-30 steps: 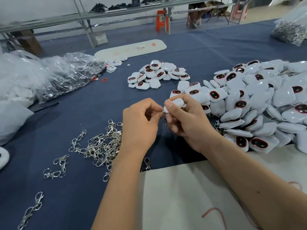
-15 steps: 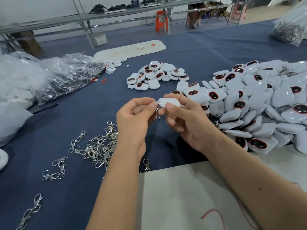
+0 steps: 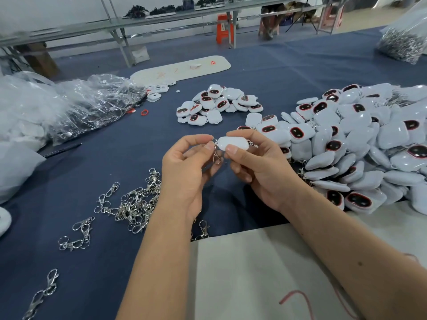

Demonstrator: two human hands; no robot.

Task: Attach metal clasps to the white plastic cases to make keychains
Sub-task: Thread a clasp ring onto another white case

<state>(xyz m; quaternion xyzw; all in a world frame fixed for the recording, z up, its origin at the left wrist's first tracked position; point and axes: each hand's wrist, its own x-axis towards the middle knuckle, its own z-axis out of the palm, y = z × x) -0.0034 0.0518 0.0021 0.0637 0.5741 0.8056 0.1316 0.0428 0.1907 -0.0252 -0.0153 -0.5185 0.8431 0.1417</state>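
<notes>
A white plastic case [image 3: 233, 143] is held above the blue table [image 3: 265, 72], pinched in the right hand [image 3: 261, 168]; a metal clasp [image 3: 216, 155] dangles from its left end, apparently attached, the left hand [image 3: 184, 174] pinching its top; loose clasps [image 3: 136, 204] lie left, heaped cases [image 3: 360, 144] right.

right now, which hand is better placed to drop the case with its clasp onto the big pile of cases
Right, probably. The right hand already pinches the white case and sits beside the big pile of cases. The left hand only holds the metal clasp hanging at the case's end, on the far side from that pile.
</notes>
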